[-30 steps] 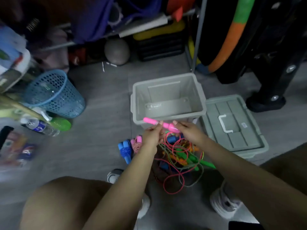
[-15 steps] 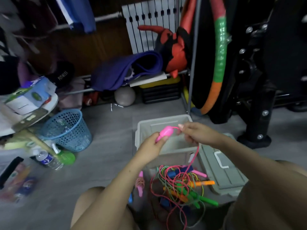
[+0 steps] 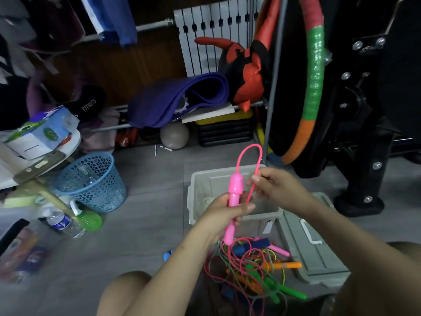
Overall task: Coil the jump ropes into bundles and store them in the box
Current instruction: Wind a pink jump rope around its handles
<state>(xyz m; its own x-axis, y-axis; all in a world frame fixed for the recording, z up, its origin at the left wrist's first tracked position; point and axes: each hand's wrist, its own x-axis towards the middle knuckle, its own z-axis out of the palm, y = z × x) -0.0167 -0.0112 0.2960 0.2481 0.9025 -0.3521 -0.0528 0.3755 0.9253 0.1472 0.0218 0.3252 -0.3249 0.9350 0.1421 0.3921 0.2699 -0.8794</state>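
Note:
My left hand [image 3: 224, 212] grips a pink jump-rope handle [image 3: 235, 189] upright in front of the open grey box [image 3: 198, 190]. From the handle's top the pink cord [image 3: 247, 148] arcs up and over to my right hand [image 3: 274, 187], which pinches it beside the handle. Below my hands a tangled pile of jump ropes [image 3: 257, 267] lies on the floor, with pink, orange, green and blue handles. The box looks empty where its inside shows.
The grey box lid [image 3: 316, 254] lies right of the box. A blue mesh basket [image 3: 91, 181], a water bottle [image 3: 62, 223] and a green object sit at left. A hoop [image 3: 315, 71] and black equipment stand behind right. My knees frame the bottom.
The pink handle went from lying across to upright, held by my left hand. My right hand has drawn the cord into a tall loop above the handle. The view tilted upward.

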